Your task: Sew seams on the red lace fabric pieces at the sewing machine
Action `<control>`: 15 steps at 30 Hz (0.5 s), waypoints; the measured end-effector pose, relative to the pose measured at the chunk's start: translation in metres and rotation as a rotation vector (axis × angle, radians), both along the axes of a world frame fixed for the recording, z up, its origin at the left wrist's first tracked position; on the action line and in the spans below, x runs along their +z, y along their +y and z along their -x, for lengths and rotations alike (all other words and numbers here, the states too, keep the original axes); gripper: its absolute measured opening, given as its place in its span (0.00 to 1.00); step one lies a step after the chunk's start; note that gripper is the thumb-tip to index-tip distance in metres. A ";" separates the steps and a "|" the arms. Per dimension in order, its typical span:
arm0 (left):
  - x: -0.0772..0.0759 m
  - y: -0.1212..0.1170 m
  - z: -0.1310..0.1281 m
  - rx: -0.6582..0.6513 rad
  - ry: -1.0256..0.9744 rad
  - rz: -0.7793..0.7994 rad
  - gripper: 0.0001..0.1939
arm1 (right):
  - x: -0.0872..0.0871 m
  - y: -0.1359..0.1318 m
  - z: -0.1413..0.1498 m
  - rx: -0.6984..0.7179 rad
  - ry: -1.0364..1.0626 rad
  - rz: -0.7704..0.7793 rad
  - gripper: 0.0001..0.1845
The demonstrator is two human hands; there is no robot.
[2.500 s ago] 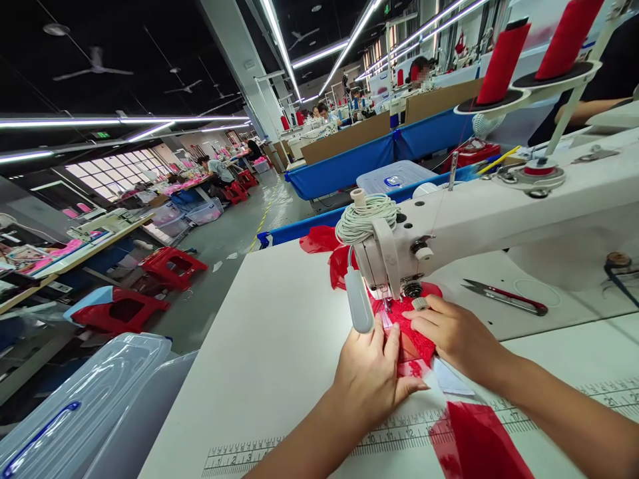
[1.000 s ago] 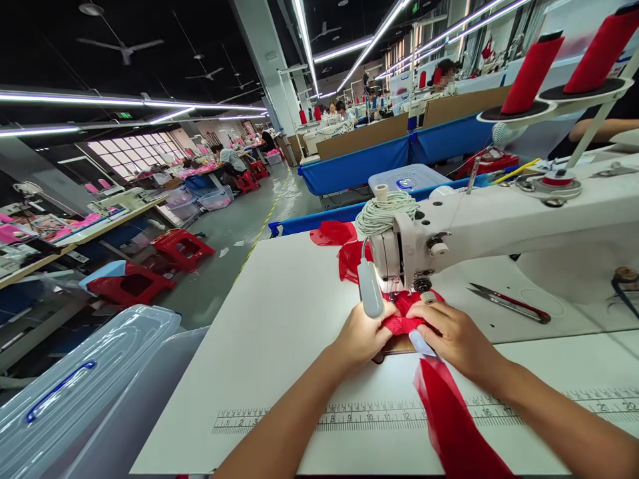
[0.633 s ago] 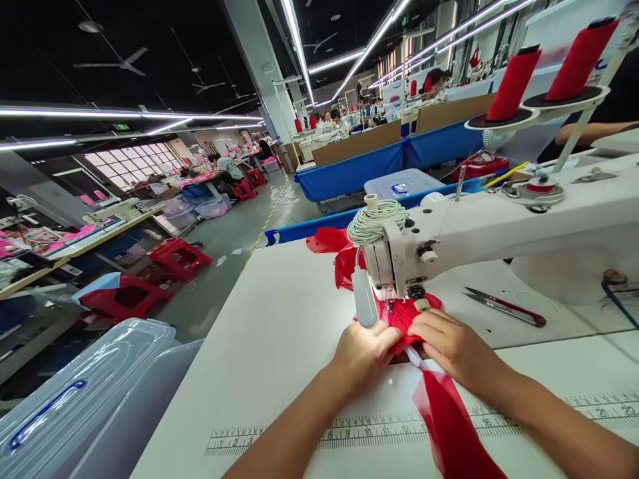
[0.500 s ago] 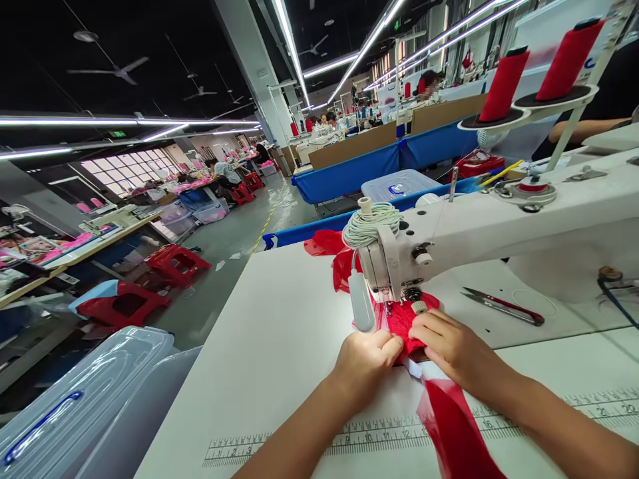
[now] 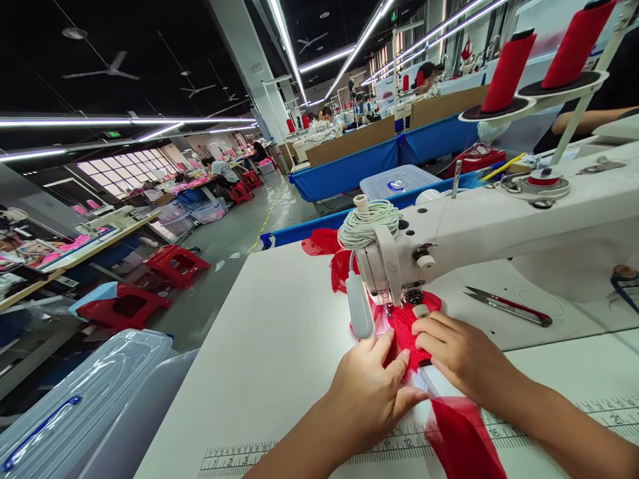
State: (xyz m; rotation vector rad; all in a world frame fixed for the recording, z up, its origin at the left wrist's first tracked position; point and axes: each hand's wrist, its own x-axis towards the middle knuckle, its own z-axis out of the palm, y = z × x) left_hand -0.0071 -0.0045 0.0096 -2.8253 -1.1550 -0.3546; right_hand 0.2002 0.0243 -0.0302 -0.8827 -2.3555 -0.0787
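Observation:
Red fabric (image 5: 403, 332), lacy in texture, lies under the presser foot of a white sewing machine (image 5: 479, 229). My left hand (image 5: 369, 379) rests at its left edge, fingers spread and thumb stretched out to the right. The fingers of my right hand (image 5: 459, 349) are curled onto the fabric's right side, close to the needle area. A sheer red strip (image 5: 464, 436) runs from below the hands toward the table's front edge, with a small white piece (image 5: 422, 380) between. More sheer red fabric (image 5: 344, 269) lies behind the machine head.
Thread snips (image 5: 509, 306) lie right of the needle area. A ruler scale (image 5: 239, 459) runs along the near side of the white table (image 5: 269, 319). Red thread cones (image 5: 509, 73) stand above the machine. A lidded plastic box (image 5: 90, 399) is at the left, and people sit farther back.
My left hand has opened from a pinch, its fingers spreading and its thumb extending right. My right hand stays on the fabric, nearly in place. The view has shifted slightly.

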 end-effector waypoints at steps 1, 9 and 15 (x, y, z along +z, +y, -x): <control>-0.001 0.000 0.001 -0.004 0.001 -0.011 0.29 | 0.001 0.000 0.000 0.005 0.002 -0.020 0.16; -0.004 0.000 0.004 -0.018 0.007 -0.070 0.28 | 0.007 -0.002 0.000 -0.014 -0.027 -0.085 0.18; -0.005 0.002 0.004 -0.013 0.020 -0.052 0.28 | 0.005 -0.002 0.000 -0.014 -0.015 -0.048 0.18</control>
